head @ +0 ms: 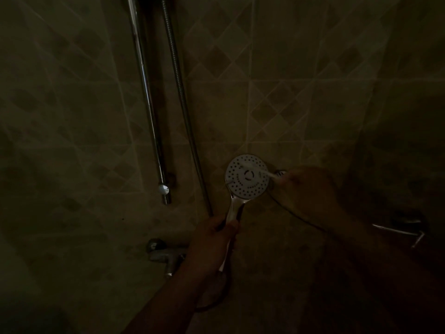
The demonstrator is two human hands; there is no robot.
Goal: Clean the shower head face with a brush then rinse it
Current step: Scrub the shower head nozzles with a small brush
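The round white shower head faces me, its face dotted with dark holes, on a chrome handle that runs down to the lower left. My left hand is shut around that handle. A thin white brush lies across the upper part of the face, its head blurred over the holes. My right hand holds the brush's end just right of the shower head. The scene is very dark.
A chrome slide rail and the metal hose run down the tiled wall on the left. A tap mixer sits below my left hand. A metal bar or shelf edge shows at right.
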